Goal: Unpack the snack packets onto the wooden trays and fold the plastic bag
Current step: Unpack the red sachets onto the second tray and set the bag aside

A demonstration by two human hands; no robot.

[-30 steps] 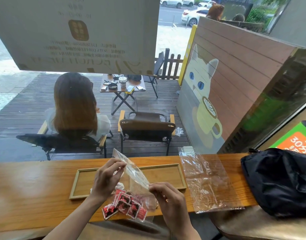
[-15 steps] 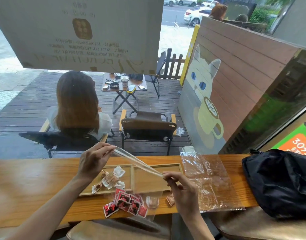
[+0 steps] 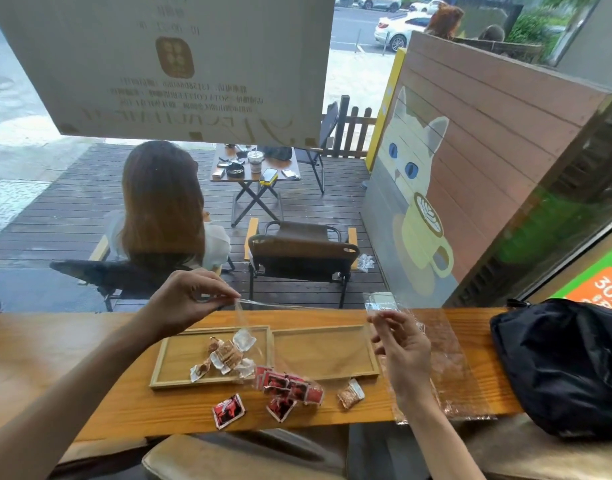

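Clear plastic bag (image 3: 263, 327): held taut above the tabletop (image 3: 55, 355), its top edge stretched level between both hands; half a second ago it slanted down to the right. Left hand (image 3: 185, 299): raised over the far edge of the left wooden tray (image 3: 179, 355), fingers (image 3: 224, 294) pinching the bag's left corner. Right hand (image 3: 405, 348): fingers pinching the bag's right end, now higher and further right than before, over the right end of the right wooden tray (image 3: 327, 351). Brown-and-white snack packets (image 3: 226, 355): a loose heap inside the left tray. Red snack packets (image 3: 290, 389): clustered on the tabletop just in front of the trays, one red packet (image 3: 228, 410) lying apart to the left. One brown packet (image 3: 350, 393): on the tabletop near the right tray's front corner. Second clear bag (image 3: 450, 368): flat on the tabletop behind the right hand. Black bag (image 3: 561, 365): at the right end.
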